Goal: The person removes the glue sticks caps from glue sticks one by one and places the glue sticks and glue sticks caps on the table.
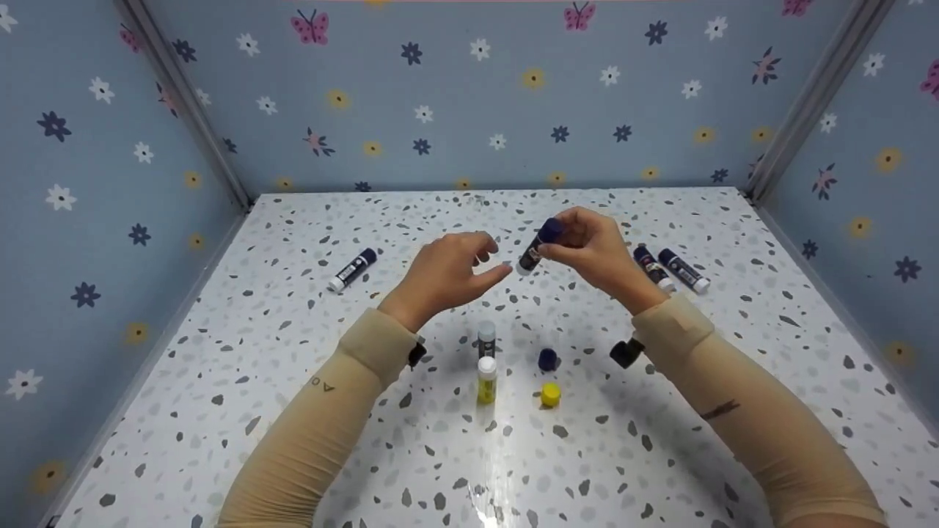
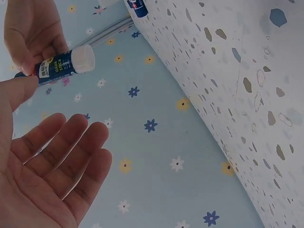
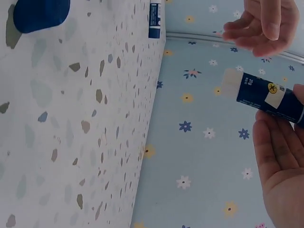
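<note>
A dark blue glue stick point(image 1: 532, 255) with a blue cap and a white end is held above the table, tilted. My right hand point(image 1: 598, 248) pinches it near the cap between thumb and fingers. Across from it, my left hand point(image 1: 449, 273) has its fingers spread and holds nothing; its thumb points at the white end. In the left wrist view the words on the label of the glue stick point(image 2: 58, 67) show. Nearer me, a dark glue stick point(image 1: 486, 346) and a yellow one point(image 1: 487, 389) stand upright without their caps.
A loose blue cap point(image 1: 547, 359) and a yellow cap point(image 1: 550, 394) sit right of the upright sticks. One capped glue stick point(image 1: 353, 270) lies at the left; two more, one nearer point(image 1: 651, 265) and one farther right point(image 1: 684, 271), lie beyond my right wrist. Flowered panels point(image 1: 469, 95) enclose the speckled table.
</note>
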The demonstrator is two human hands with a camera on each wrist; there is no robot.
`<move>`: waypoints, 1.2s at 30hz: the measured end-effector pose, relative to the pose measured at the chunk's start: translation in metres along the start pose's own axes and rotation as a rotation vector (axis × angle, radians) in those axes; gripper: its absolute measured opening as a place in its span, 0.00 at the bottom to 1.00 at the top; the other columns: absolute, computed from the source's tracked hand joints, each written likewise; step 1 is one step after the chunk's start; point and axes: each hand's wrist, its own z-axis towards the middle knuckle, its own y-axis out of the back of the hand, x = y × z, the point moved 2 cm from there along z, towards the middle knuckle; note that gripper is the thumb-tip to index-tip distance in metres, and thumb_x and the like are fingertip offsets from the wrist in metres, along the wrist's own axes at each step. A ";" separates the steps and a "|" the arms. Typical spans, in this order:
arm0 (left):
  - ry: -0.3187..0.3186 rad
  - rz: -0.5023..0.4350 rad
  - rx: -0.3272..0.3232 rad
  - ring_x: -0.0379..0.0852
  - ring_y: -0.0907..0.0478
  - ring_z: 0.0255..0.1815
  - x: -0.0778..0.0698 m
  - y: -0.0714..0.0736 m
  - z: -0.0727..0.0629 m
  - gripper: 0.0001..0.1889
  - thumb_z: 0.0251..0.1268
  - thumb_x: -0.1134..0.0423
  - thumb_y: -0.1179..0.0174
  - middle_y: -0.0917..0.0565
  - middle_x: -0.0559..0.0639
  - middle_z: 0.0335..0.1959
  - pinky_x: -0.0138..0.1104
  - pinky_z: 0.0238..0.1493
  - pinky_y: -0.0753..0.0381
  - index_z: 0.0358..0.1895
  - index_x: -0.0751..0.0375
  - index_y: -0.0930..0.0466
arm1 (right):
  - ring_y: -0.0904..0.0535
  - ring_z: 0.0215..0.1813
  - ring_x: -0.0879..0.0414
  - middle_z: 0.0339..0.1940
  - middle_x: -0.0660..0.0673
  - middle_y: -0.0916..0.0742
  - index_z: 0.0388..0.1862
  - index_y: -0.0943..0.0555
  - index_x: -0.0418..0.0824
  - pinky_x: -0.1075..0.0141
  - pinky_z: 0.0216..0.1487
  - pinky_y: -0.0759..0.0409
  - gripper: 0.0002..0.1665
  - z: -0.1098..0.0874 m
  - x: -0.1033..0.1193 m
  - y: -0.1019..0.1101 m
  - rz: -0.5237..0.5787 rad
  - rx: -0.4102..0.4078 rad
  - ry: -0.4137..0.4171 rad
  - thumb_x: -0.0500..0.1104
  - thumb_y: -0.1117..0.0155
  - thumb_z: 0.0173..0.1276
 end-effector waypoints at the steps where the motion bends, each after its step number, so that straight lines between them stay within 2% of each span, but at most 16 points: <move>1: -0.012 0.012 0.003 0.54 0.11 0.50 -0.002 -0.001 0.000 0.20 0.80 0.45 0.35 0.09 0.56 0.51 0.49 0.54 0.12 0.57 0.59 0.14 | 0.09 0.40 0.59 0.38 0.51 0.09 0.49 0.17 0.31 0.68 0.47 0.11 0.14 -0.001 0.001 -0.002 0.031 0.003 0.007 0.26 0.24 0.66; 4: -0.044 0.050 0.005 0.54 0.11 0.48 -0.007 -0.002 0.001 0.21 0.79 0.46 0.35 0.09 0.57 0.51 0.48 0.52 0.11 0.57 0.60 0.14 | 0.09 0.41 0.59 0.39 0.50 0.09 0.49 0.17 0.32 0.67 0.48 0.10 0.14 -0.003 0.002 -0.008 0.093 0.005 0.015 0.26 0.25 0.67; 9: -0.078 0.102 -0.007 0.52 0.13 0.41 -0.011 -0.007 0.004 0.20 0.78 0.45 0.33 0.09 0.55 0.45 0.46 0.46 0.12 0.53 0.60 0.14 | 0.08 0.42 0.59 0.40 0.50 0.09 0.51 0.18 0.33 0.67 0.49 0.10 0.15 -0.007 0.002 -0.016 0.122 0.000 0.002 0.27 0.26 0.69; 15: -0.114 0.089 -0.043 0.50 0.12 0.39 -0.010 -0.011 0.006 0.16 0.76 0.50 0.30 0.08 0.54 0.43 0.45 0.44 0.12 0.50 0.61 0.14 | 0.08 0.44 0.58 0.41 0.49 0.09 0.50 0.19 0.34 0.67 0.50 0.10 0.14 -0.007 0.001 -0.021 0.149 -0.006 0.006 0.28 0.26 0.70; 21: -0.153 0.090 -0.063 0.50 0.13 0.35 -0.009 -0.010 0.004 0.11 0.77 0.57 0.31 0.09 0.54 0.39 0.45 0.42 0.13 0.46 0.63 0.14 | 0.08 0.43 0.58 0.41 0.49 0.09 0.49 0.19 0.34 0.67 0.48 0.10 0.14 -0.009 -0.001 -0.023 0.148 0.004 -0.005 0.27 0.25 0.68; 25: -0.155 0.132 -0.052 0.50 0.15 0.34 -0.009 -0.008 0.002 0.10 0.76 0.59 0.31 0.10 0.55 0.37 0.46 0.42 0.13 0.44 0.63 0.14 | 0.09 0.46 0.59 0.47 0.43 0.09 0.54 0.19 0.31 0.68 0.51 0.11 0.19 -0.009 -0.002 -0.022 0.053 0.053 0.002 0.27 0.23 0.67; 29: -0.171 0.237 -0.055 0.51 0.16 0.33 -0.008 -0.007 0.002 0.10 0.75 0.59 0.31 0.10 0.55 0.35 0.46 0.41 0.13 0.41 0.64 0.14 | 0.11 0.53 0.54 0.56 0.36 0.11 0.63 0.20 0.30 0.70 0.59 0.14 0.28 -0.010 -0.002 -0.019 -0.115 0.087 0.029 0.30 0.20 0.66; 33: -0.214 0.363 -0.083 0.52 0.14 0.32 -0.007 -0.007 0.002 0.09 0.73 0.61 0.30 0.11 0.55 0.33 0.45 0.38 0.11 0.41 0.65 0.14 | 0.11 0.56 0.46 0.59 0.35 0.11 0.67 0.20 0.31 0.61 0.63 0.13 0.31 -0.012 -0.002 -0.017 -0.260 0.120 0.075 0.34 0.19 0.67; 36: -0.249 0.420 -0.114 0.52 0.14 0.30 -0.006 -0.007 0.001 0.07 0.71 0.64 0.31 0.12 0.56 0.32 0.46 0.36 0.11 0.40 0.65 0.14 | 0.10 0.53 0.42 0.56 0.35 0.10 0.65 0.19 0.31 0.53 0.60 0.12 0.29 -0.013 -0.003 -0.016 -0.324 0.141 0.127 0.34 0.20 0.68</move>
